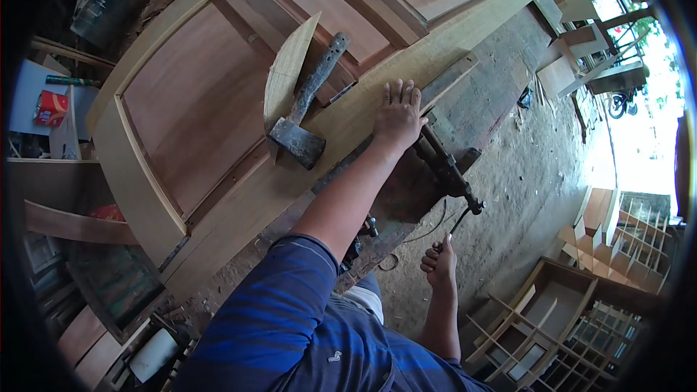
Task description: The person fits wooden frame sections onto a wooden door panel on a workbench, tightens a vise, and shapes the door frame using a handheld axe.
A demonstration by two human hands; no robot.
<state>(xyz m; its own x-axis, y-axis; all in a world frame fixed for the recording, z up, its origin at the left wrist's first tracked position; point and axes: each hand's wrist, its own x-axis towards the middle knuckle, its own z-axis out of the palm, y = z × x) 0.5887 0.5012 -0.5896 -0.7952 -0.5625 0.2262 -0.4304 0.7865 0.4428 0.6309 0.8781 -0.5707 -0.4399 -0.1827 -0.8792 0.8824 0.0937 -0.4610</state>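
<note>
My left hand (398, 112) lies flat, fingers stretched, on the long edge rail of a wooden panelled door frame (428, 54). Below and to the right, my right hand (439, 265) is closed around the thin dark handle (459, 221) of a metal bench vise (443, 163). A wooden strip (450, 80) stands along the rail, beside my left hand's thumb. Left of that hand, a hammer (298, 142) with a blocky metal head and worn handle rests on the door, against a curved-edge piece of wood (287, 72).
The door lies on a worn workbench (501, 76). Slatted wooden frames (544, 319) stand on the floor at the lower right. Wood offcuts (573, 51) are piled at the far right. A red packet (52, 107) and more boards lie to the left.
</note>
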